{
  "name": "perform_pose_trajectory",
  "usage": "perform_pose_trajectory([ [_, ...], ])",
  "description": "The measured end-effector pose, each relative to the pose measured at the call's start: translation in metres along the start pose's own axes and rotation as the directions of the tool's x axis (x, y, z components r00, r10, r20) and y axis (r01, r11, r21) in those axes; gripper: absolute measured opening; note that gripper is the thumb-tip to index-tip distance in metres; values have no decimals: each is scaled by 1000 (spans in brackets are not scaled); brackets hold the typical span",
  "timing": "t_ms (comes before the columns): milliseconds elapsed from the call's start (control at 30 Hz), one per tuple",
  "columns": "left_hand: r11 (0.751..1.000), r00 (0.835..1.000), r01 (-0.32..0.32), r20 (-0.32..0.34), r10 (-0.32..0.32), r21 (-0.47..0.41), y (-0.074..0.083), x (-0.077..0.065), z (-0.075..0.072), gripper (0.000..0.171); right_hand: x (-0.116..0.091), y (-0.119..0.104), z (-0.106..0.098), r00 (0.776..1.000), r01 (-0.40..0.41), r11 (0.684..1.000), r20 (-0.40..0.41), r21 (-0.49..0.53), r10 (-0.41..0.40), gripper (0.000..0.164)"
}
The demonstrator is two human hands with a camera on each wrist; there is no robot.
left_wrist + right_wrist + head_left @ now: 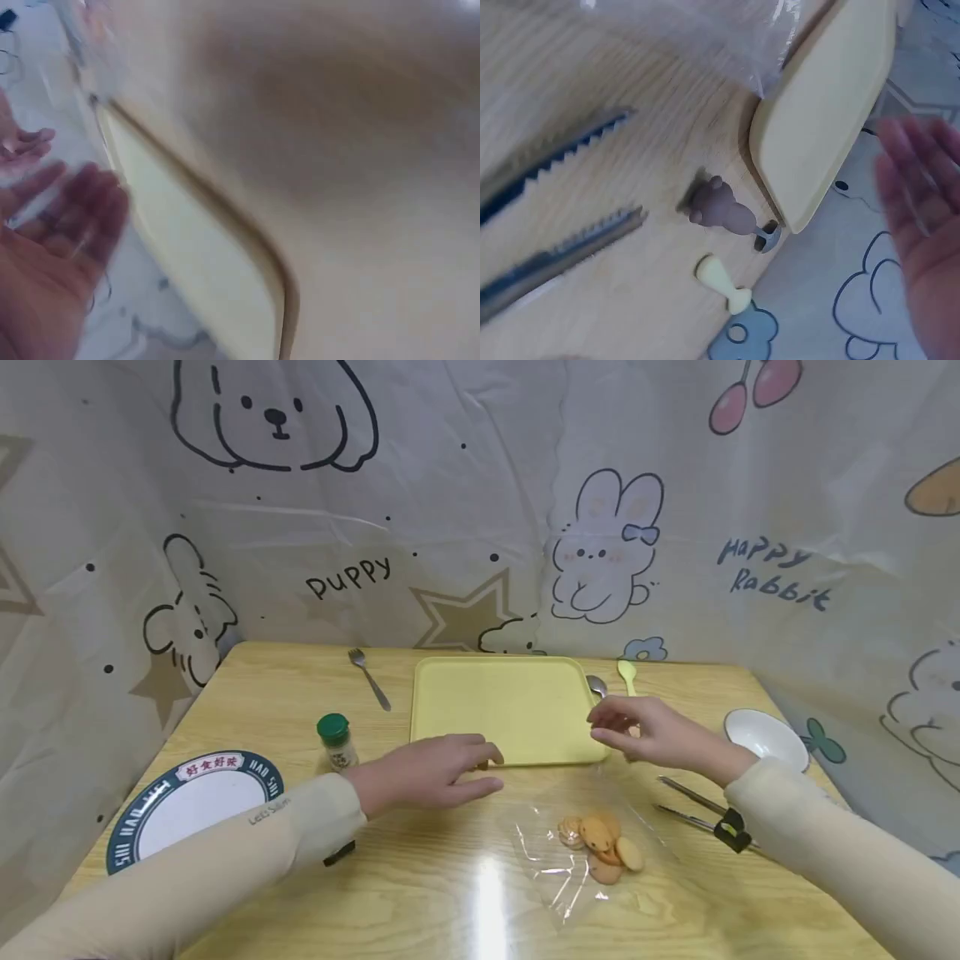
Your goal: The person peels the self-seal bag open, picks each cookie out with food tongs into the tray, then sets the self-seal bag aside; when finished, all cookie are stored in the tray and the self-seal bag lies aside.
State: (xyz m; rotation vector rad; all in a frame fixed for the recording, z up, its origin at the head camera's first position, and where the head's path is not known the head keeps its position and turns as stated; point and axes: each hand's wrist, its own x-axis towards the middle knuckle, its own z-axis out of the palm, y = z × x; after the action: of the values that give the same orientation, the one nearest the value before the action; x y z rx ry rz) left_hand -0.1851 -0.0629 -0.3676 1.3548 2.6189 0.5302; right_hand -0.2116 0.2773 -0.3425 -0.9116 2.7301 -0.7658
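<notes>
My left hand (438,770) hovers at the front left of a yellow tray (502,710), fingers loosely extended and holding nothing. At the tray's right edge hangs my right hand (648,731), its fingers slightly bent around nothing. Both palms show bare in the wrist views, the left hand (52,255) blurred and the right hand (930,225) beyond the tray's edge. In front of the tray lies a clear plastic bag (555,877) with several cookies (597,833) in it. A spoon with a brown bear-shaped handle (720,206) lies beside the tray, near a small pale-yellow spoon (721,283).
Metal tongs (697,797) lie beneath the right forearm, with a white bowl (765,735) behind. On the left stand a green-lidded shaker (337,739) and a blue-rimmed plate (266,770). A fork (369,679) lies left of the tray. A patterned cloth (465,527) hangs behind the table.
</notes>
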Motion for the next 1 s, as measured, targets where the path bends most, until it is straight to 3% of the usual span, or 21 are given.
perform_pose_trajectory([
  [100, 973, 995, 98, 49, -90, -209, 6, -2, 11, 38, 2, 3, 4, 990, -126, 984, 78, 128, 116, 21],
  [167, 943, 985, 173, 74, -158, -285, 8, -4, 18, 33, 4, 5, 9, 972, -213, 960, 141, 180, 189, 24],
  [300, 842, 943, 332, 147, -297, -426, 11, -4, 32, 27, 5, 8, 19, 922, -352, 906, 254, 234, 293, 25],
  [367, 799, 929, 368, 164, -331, -476, 14, 0, 38, 27, 1, 11, 23, 898, -397, 890, 297, 223, 326, 22],
  [433, 772, 922, 385, 169, -349, -506, 18, 5, 43, 28, -4, 14, 26, 883, -422, 884, 315, 201, 349, 20],
  [600, 795, 925, 373, 118, -362, -478, 26, 18, 50, 19, -11, 21, 32, 877, -444, 874, 292, 196, 381, 17],
  [700, 812, 932, 351, 91, -350, -467, 29, 23, 53, 12, -13, 22, 36, 865, -474, 852, 297, 220, 405, 18],
  [867, 822, 935, 348, 107, -337, -450, 35, 26, 56, 29, -15, 25, 38, 838, -522, 816, 326, 248, 437, 16],
  [1000, 839, 940, 336, 97, -327, -428, 36, 25, 55, 22, -17, 27, 36, 843, -512, 821, 333, 252, 423, 16],
])
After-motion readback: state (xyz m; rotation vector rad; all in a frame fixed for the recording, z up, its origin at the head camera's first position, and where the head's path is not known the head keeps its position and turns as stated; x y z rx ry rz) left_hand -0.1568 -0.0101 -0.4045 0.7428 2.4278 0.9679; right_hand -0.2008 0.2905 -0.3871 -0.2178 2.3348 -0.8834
